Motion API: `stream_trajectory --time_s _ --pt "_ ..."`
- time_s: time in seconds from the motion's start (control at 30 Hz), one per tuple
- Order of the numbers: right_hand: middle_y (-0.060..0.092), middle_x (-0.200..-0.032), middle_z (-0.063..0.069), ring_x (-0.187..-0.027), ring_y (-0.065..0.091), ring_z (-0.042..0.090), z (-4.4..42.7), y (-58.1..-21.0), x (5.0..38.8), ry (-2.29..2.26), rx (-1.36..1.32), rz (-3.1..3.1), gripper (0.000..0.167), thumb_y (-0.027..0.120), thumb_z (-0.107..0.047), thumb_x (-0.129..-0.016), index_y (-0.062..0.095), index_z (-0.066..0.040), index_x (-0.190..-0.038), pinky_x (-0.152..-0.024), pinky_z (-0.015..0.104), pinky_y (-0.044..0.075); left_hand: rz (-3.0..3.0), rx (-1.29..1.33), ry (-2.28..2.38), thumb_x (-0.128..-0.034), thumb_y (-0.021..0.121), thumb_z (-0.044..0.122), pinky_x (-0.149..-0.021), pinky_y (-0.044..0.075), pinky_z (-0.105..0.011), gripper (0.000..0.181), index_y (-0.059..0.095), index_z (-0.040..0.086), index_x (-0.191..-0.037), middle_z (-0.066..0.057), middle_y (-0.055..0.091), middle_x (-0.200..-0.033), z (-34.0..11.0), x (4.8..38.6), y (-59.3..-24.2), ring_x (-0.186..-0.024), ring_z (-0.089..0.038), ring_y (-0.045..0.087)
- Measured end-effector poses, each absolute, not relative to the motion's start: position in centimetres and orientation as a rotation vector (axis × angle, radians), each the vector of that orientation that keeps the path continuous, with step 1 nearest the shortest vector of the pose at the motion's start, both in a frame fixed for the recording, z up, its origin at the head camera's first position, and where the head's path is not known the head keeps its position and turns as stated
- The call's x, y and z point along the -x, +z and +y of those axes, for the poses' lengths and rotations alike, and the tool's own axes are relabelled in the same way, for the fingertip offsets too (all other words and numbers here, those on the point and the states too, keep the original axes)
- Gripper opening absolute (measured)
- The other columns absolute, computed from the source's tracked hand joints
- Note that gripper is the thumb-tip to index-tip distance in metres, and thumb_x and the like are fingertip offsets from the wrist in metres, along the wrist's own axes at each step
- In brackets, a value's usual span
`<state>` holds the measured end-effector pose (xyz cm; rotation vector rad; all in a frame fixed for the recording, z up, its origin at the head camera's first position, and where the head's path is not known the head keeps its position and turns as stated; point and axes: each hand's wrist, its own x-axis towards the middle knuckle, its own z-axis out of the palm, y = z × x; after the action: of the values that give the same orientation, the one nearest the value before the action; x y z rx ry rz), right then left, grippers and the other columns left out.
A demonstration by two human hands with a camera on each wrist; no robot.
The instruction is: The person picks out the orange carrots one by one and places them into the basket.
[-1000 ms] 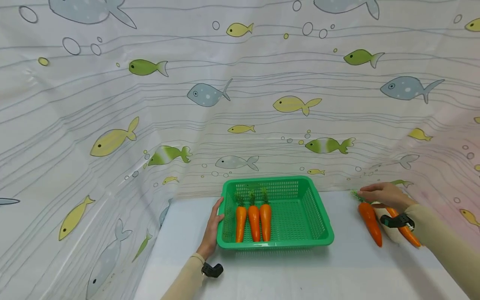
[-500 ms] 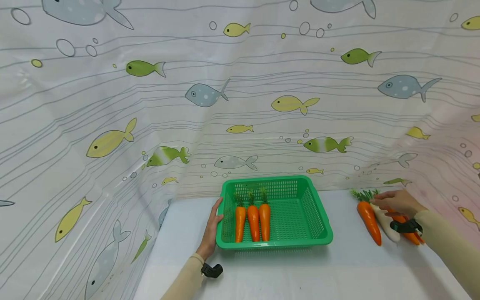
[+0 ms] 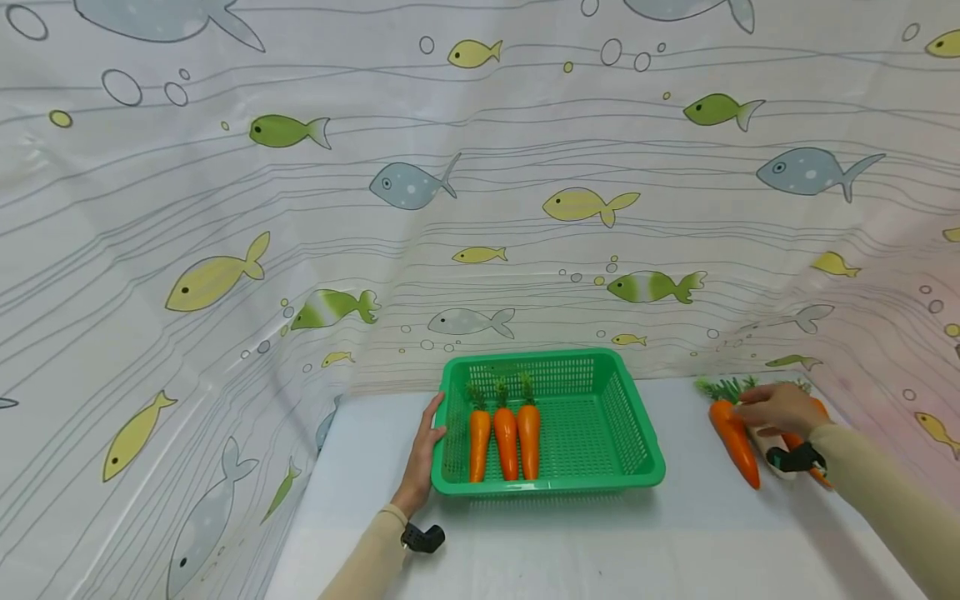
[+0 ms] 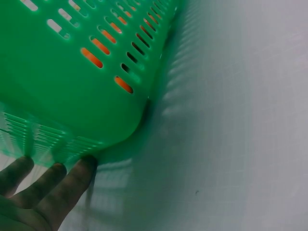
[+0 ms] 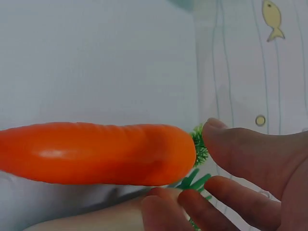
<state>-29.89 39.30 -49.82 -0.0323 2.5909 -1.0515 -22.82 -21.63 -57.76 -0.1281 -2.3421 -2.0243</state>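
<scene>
In the head view my left hand (image 3: 422,458) rests against the left side of a green plastic basket (image 3: 547,486), its fingers extended along the outer wall in the left wrist view. Three orange carrots (image 3: 506,442) with green tops lie side by side in the basket's left half. My right hand (image 3: 776,408) is over the vegetables on the right. In the right wrist view its thumb is by the leafy top of a carrot (image 5: 96,154), and its fingers are spread lower, over a white radish (image 5: 101,216). No grip on the carrot shows.
Another carrot (image 3: 819,477) lies to the right of the radish, partly hidden by my hand and wrist. The white tabletop (image 3: 540,558) meets a fish-patterned sheet (image 3: 525,283) behind and at the sides. The basket's right half shows its bare floor.
My right hand first drew right, off the left carrot's top toward the radish, then came back left to that carrot. The left hand and basket keep their places.
</scene>
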Motion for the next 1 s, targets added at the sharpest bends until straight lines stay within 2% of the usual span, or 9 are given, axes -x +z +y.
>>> stream_trajectory --time_s 0.1,0.2,0.3,0.4,0.63,1.0 --pt "0.065 -0.13 0.037 -0.1 0.073 0.037 38.5 -49.9 29.8 -0.93 0.076 2.682 0.068 0.075 -0.032 -0.097 0.056 0.018 -0.139 -0.082 0.048 0.063 -2.345 0.13 -2.016 -0.1123 0.027 0.024 -0.13 0.004 -0.068 0.059 0.021 0.038 -0.169 -0.001 0.009 -0.18 -21.6 22.9 -57.7 -0.167 -0.034 0.006" --pt "0.07 -0.12 0.035 -0.091 0.073 0.029 37.8 -50.2 29.7 -0.825 0.114 2.76 0.065 0.08 -0.032 -0.092 0.062 0.017 -0.131 -0.074 0.042 0.062 -2.348 0.125 -2.017 -0.1121 0.027 0.023 -0.13 0.004 -0.067 0.06 0.021 0.038 -0.169 -0.001 0.01 -0.18 -21.5 22.8 -57.7 -0.167 -0.033 0.006" --pt "0.072 -0.113 0.035 -0.083 0.073 0.025 37.3 -50.6 29.8 -0.806 0.141 2.776 0.064 0.082 -0.028 -0.09 0.062 0.02 -0.128 -0.07 0.038 0.064 -2.344 0.125 -2.024 -0.112 0.027 0.023 -0.13 0.004 -0.068 0.06 0.021 0.038 -0.169 -0.001 0.009 -0.18 -21.5 22.8 -57.6 -0.167 -0.034 0.006" --pt "0.071 -0.114 0.035 -0.083 0.071 0.023 37.1 -51.0 29.9 -0.805 0.119 2.771 0.066 0.082 -0.028 -0.09 0.06 0.02 -0.13 -0.069 0.035 0.063 -2.341 0.125 -2.025 -0.1122 0.027 0.023 -0.129 0.004 -0.068 0.06 0.021 0.038 -0.17 -0.001 0.008 -0.18 -21.5 22.7 -57.6 -0.167 -0.034 0.005" --pt "0.064 -0.124 0.042 -0.094 0.071 0.038 37.2 -51.5 29.8 -0.73 0.179 2.815 0.074 0.083 -0.033 -0.088 0.056 0.019 -0.134 -0.07 0.037 0.061 -2.338 0.125 -2.029 -0.1119 0.027 0.023 -0.13 0.003 -0.067 0.06 0.021 0.036 -0.17 -0.001 0.009 -0.18 -21.6 22.8 -57.7 -0.167 -0.033 0.005" --pt "0.063 -0.124 0.041 -0.094 0.068 0.037 37.3 -52.9 29.9 -0.759 0.155 2.841 0.083 0.085 -0.039 -0.086 0.053 0.018 -0.137 -0.068 0.035 0.059 -2.343 0.117 -2.025 -0.1111 0.029 0.028 -0.13 0.004 -0.067 0.059 0.022 0.04 -0.169 0.0 0.009 -0.18 -21.8 23.0 -58.1 -0.167 -0.032 0.006"
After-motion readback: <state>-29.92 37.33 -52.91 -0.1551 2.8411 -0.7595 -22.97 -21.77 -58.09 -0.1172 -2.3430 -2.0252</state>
